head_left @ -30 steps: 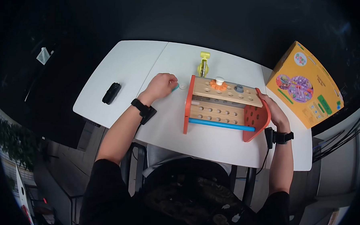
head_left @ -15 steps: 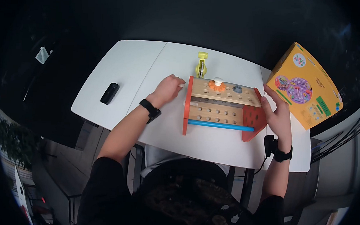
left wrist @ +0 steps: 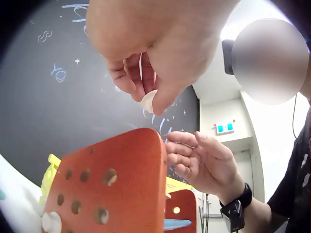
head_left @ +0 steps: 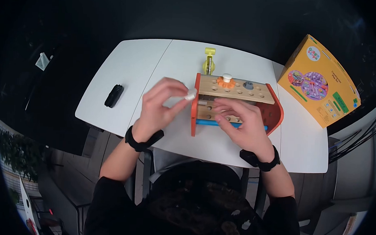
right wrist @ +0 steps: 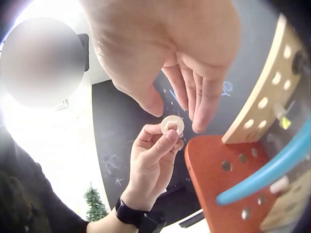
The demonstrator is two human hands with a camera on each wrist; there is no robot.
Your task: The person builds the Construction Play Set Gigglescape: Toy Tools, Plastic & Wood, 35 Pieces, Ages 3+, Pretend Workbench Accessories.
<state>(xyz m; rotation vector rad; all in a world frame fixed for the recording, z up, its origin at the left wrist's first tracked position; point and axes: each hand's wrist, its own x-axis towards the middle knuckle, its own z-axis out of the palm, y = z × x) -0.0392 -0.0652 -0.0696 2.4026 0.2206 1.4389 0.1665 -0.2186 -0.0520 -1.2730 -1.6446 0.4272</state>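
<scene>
My left hand (head_left: pixel 161 101) pinches a small white toy nut (right wrist: pixel 172 124), round with a hexagon in its face, between thumb and fingertips. It holds the nut above the table by the left side panel of a wooden toy workbench (head_left: pixel 235 89). A white toy screw goes through that red panel: its head (left wrist: pixel 51 222) shows outside, its threaded shank (head_left: pixel 202 103) inside. My right hand (head_left: pixel 246 122) is in front of the workbench, thumb and fingers apart with nothing between them, overlapping the blue rod (right wrist: pixel 262 172).
An orange gear (head_left: pixel 226 83) under a white knob and a grey piece (head_left: pixel 248 85) sit on the bench's top board. Behind it stands a yellow-green toy (head_left: pixel 209 61). A yellow box (head_left: pixel 321 83) is at the right, a black case (head_left: pixel 114 96) at the left.
My left hand has lifted the nut off the table and brought it towards me. My right hand has left the right side panel and moved left to the bench's front.
</scene>
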